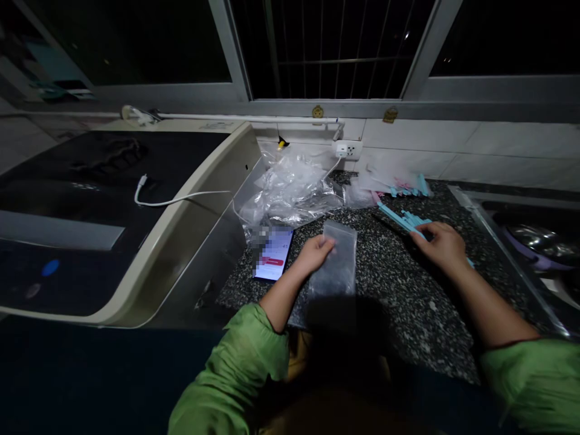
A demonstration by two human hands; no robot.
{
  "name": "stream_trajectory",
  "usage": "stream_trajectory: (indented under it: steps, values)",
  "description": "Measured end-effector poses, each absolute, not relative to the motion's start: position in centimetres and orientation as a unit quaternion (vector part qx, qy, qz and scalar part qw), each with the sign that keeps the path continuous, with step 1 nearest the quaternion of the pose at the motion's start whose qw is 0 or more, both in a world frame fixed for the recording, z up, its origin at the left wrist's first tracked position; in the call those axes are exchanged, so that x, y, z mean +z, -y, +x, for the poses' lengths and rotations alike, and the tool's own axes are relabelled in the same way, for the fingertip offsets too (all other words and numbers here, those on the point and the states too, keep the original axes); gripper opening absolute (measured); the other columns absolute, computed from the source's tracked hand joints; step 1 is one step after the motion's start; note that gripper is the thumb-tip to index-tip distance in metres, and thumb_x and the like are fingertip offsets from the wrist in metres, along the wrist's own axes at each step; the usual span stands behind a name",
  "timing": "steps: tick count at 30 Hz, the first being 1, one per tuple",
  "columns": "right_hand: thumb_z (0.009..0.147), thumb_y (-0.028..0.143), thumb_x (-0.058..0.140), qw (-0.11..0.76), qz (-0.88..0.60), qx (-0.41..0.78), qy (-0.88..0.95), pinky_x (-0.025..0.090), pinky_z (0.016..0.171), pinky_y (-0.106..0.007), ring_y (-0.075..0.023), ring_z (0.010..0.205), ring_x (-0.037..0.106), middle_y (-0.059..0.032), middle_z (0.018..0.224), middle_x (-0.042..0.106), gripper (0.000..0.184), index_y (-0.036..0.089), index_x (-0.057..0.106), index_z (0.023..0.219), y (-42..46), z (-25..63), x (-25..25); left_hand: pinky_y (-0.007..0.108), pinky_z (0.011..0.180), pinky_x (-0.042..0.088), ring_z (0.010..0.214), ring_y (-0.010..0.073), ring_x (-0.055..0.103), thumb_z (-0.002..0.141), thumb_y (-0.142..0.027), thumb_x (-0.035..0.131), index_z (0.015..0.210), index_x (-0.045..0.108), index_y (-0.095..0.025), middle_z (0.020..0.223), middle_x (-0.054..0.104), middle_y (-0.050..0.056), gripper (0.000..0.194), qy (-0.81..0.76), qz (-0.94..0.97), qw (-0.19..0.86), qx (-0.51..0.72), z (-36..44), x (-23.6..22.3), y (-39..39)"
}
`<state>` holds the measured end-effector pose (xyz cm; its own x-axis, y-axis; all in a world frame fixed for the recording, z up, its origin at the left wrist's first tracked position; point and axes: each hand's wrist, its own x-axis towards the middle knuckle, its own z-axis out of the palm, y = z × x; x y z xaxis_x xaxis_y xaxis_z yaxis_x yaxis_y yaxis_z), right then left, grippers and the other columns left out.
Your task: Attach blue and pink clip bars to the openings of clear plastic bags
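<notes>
My left hand (316,252) pinches the upper left edge of a clear plastic zip bag (338,260), which hangs down over the countertop with its lower part in shadow. To the right, my right hand (441,244) has thumb and fingers closed on the near end of a light-blue strip (395,216). More light-blue strips (414,219) lie under and beside these fingers, and the palm partly hides them. Behind them rests a frosted bag (385,178) with pink and light-blue strips in it.
Crumpled clear plastic bags (294,187) are heaped at the back. A lit phone (272,254) lies left of the zip bag. A white charging cable (190,196) runs from the wall socket (348,150) over a large appliance (181,217). A sink (507,272) with metalware borders the right.
</notes>
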<state>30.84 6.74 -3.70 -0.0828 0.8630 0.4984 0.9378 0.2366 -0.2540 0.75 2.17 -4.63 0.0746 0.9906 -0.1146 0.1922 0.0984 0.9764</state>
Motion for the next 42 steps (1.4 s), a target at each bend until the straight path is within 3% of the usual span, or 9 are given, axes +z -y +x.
stream_trajectory:
  steps: [5, 8, 12, 16, 20, 24, 29, 35, 42]
  values:
    - [0.075, 0.040, 0.050, 0.302, -0.563, -0.070, 0.766, 0.045, 0.068, -0.034, -0.0221, 0.073, 0.059, -0.0054, 0.073, 0.066, 0.023, 0.021, 0.062, 0.070, -6.3, 29.6, -4.1, 0.034, 0.079, 0.039, 0.074, 0.0195, 0.055, 0.078, -0.033, 0.049, 0.067, 0.059, -0.017, 0.063, 0.059, 0.003, 0.022, -0.681, 0.614, 0.204, 0.343, -0.9, -4.3, -1.6]
    - [0.075, 0.041, 0.050, 0.308, -0.557, -0.073, 0.768, 0.045, 0.067, -0.033, -0.0215, 0.072, 0.059, -0.0044, 0.072, 0.066, 0.023, 0.021, 0.062, 0.070, -6.4, 29.5, -4.3, 0.041, 0.088, 0.035, 0.080, 0.0221, 0.056, 0.079, -0.032, 0.048, 0.069, 0.060, -0.018, 0.065, 0.061, 0.004, 0.021, -0.704, 0.615, 0.175, 0.308, -1.2, -4.2, -1.4]
    - [0.075, 0.041, 0.051, 0.322, -0.546, -0.070, 0.770, 0.045, 0.067, -0.033, -0.0212, 0.072, 0.059, -0.0039, 0.071, 0.065, 0.022, 0.022, 0.062, 0.070, -6.4, 29.6, -4.4, 0.032, 0.078, 0.039, 0.076, 0.0191, 0.054, 0.078, -0.029, 0.048, 0.067, 0.059, -0.017, 0.067, 0.061, 0.004, 0.021, -0.658, 0.624, 0.223, 0.359, -0.7, -4.7, -1.7]
    - [0.076, 0.040, 0.051, 0.326, -0.528, -0.062, 0.782, 0.045, 0.066, -0.034, -0.0214, 0.072, 0.059, -0.0043, 0.070, 0.065, 0.022, 0.021, 0.062, 0.071, -5.8, 29.0, -4.1, 0.023, 0.063, 0.039, 0.063, 0.0129, 0.051, 0.075, -0.026, 0.051, 0.065, 0.057, -0.015, 0.063, 0.059, 0.000, 0.017, -0.580, 0.571, 0.389, 0.432, 0.1, -5.1, -1.8]
    - [0.078, 0.040, 0.050, 0.334, -0.508, -0.049, 0.793, 0.045, 0.064, -0.034, -0.0207, 0.070, 0.058, -0.0036, 0.070, 0.064, 0.022, 0.022, 0.062, 0.073, -4.9, 27.9, -3.5, 0.022, 0.063, 0.040, 0.058, 0.0113, 0.053, 0.070, -0.028, 0.058, 0.065, 0.057, -0.014, 0.060, 0.061, -0.001, 0.015, -0.497, 0.485, 0.552, 0.462, 0.9, -4.9, -1.6]
    - [0.079, 0.040, 0.050, 0.343, -0.482, -0.035, 0.806, 0.046, 0.064, -0.034, -0.0201, 0.068, 0.058, -0.0039, 0.070, 0.064, 0.021, 0.023, 0.062, 0.074, -4.0, 26.9, -3.2, 0.026, 0.062, 0.044, 0.059, 0.0137, 0.057, 0.065, -0.027, 0.063, 0.068, 0.055, -0.016, 0.065, 0.065, 0.001, 0.014, -0.454, 0.407, 0.647, 0.457, 1.5, -4.8, -1.4]
    - [0.080, 0.039, 0.051, 0.345, -0.457, -0.020, 0.820, 0.046, 0.064, -0.035, -0.0205, 0.069, 0.058, -0.0050, 0.072, 0.065, 0.020, 0.023, 0.062, 0.075, -3.4, 25.9, -3.4, 0.024, 0.060, 0.043, 0.058, 0.0125, 0.056, 0.063, -0.018, 0.059, 0.069, 0.058, -0.015, 0.061, 0.064, -0.001, 0.006, -0.461, 0.406, 0.645, 0.455, 1.9, -5.1, -1.7]
    - [0.080, 0.036, 0.055, 0.354, -0.419, -0.001, 0.836, 0.046, 0.064, -0.034, -0.0191, 0.070, 0.058, -0.0044, 0.072, 0.065, 0.016, 0.022, 0.061, 0.076, -2.8, 24.9, -3.8, 0.022, 0.056, 0.039, 0.052, 0.0104, 0.053, 0.059, -0.014, 0.058, 0.076, 0.064, -0.014, 0.061, 0.064, -0.001, 0.018, -0.459, 0.378, 0.676, 0.436, 1.8, -5.3, -1.9]
    - [0.080, 0.032, 0.057, 0.366, -0.383, 0.009, 0.848, 0.046, 0.062, -0.033, -0.0183, 0.069, 0.057, -0.0049, 0.072, 0.064, 0.012, 0.021, 0.061, 0.077, -2.0, 23.9, -4.0, 0.021, 0.056, 0.038, 0.052, 0.0099, 0.053, 0.055, -0.013, 0.060, 0.069, 0.063, -0.013, 0.058, 0.062, -0.002, 0.015, -0.449, 0.364, 0.694, 0.429, 1.9, -5.2, -1.9]
